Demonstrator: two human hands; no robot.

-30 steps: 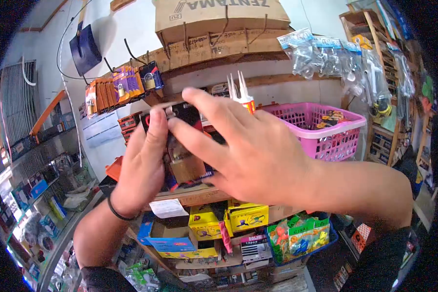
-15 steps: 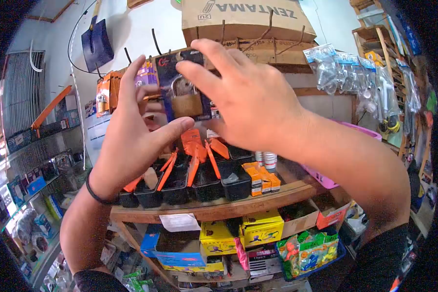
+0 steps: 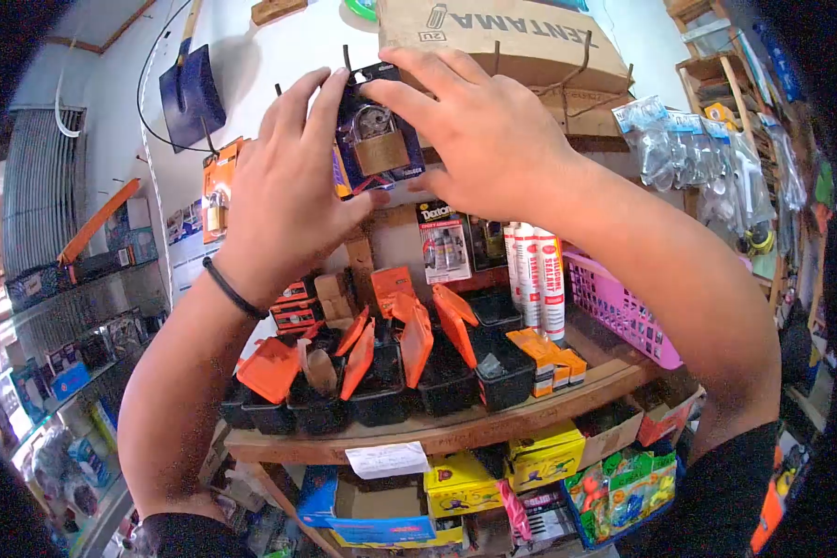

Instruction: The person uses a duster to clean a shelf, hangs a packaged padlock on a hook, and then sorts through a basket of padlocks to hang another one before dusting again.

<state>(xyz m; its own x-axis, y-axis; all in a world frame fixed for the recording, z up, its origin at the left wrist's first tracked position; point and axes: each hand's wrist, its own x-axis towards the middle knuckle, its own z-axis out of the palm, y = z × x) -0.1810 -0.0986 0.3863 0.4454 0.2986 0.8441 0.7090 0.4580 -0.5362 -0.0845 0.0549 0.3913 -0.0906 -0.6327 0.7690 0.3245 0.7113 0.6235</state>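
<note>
A carded brass padlock is held upright before the wall, just beside a metal hook. Its upper right part is gripped loosely by the right hand, with the index finger laid across the card's front. The left hand is spread along the left edge, thumb held well away from the fingers; whether the card is gripped by it cannot be told. Below, black bins and silicone sealant tubes are lined up on a wooden shelf.
</note>
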